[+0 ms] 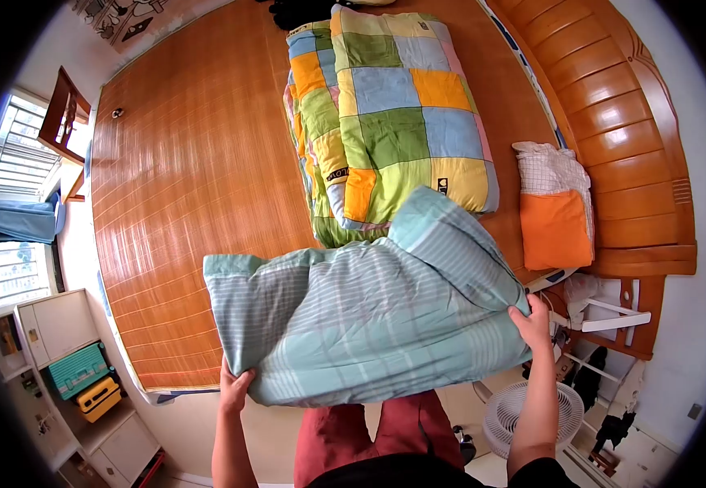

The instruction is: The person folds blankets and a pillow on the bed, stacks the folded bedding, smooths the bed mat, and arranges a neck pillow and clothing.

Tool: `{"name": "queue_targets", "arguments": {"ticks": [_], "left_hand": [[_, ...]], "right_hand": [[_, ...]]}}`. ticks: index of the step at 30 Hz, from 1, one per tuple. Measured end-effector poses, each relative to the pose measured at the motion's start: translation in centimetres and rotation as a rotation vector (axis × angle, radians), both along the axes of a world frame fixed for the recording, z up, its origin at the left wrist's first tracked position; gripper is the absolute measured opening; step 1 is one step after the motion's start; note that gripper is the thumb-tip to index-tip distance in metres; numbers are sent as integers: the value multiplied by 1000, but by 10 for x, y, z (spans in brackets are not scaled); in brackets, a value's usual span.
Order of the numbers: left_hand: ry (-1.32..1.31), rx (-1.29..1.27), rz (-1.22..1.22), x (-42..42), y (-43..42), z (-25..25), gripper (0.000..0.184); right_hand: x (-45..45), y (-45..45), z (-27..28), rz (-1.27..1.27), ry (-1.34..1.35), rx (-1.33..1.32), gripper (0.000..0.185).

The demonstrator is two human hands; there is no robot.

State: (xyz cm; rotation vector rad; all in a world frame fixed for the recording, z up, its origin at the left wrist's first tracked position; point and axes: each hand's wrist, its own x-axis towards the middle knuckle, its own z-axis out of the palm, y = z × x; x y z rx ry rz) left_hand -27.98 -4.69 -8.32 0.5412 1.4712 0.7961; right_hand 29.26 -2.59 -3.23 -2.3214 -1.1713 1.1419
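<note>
Resting in a compartment of the shelf unit (58, 327) at the far left, a turquoise case (78, 371) and a yellow case (99, 398) are set close together; both look shut, so their contents cannot be told. Farther right, the near left corner of a teal striped quilt (369, 317) is gripped by the left hand (237, 389), its thumb pressed on top and its fingers mostly hidden. The quilt is held out over the near edge of the mat-covered bed (198, 179); whether its underside is touching the mat cannot be told. Beyond it, a folded patchwork quilt (418, 106) is laid. The step in hand is judged to be a straightening or folding of the striped quilt; for that, its doubled-over upper right part would need to be squared, with both ends kept level. Its right edge is pinched by the right hand (532, 325), curled closed. Past that, an orange and checked pillow (555, 229) is placed beside the headboard (613, 138).
</note>
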Motion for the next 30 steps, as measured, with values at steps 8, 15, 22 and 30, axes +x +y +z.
{"name": "queue_targets", "arguments": {"ticks": [8, 15, 22, 30], "left_hand": [[998, 209, -405, 66, 1, -46, 84], [955, 633, -1084, 184, 32, -41, 51], [1083, 427, -1320, 192, -12, -100, 56], [1099, 389, -1250, 230, 81, -118, 77]], "right_hand": [[-141, -14, -77, 324, -233, 414, 47], [-204, -21, -140, 512, -405, 93, 60], [-188, -73, -162, 808, -339, -214, 72], [-169, 52, -178, 653, -368, -104, 71]]}}
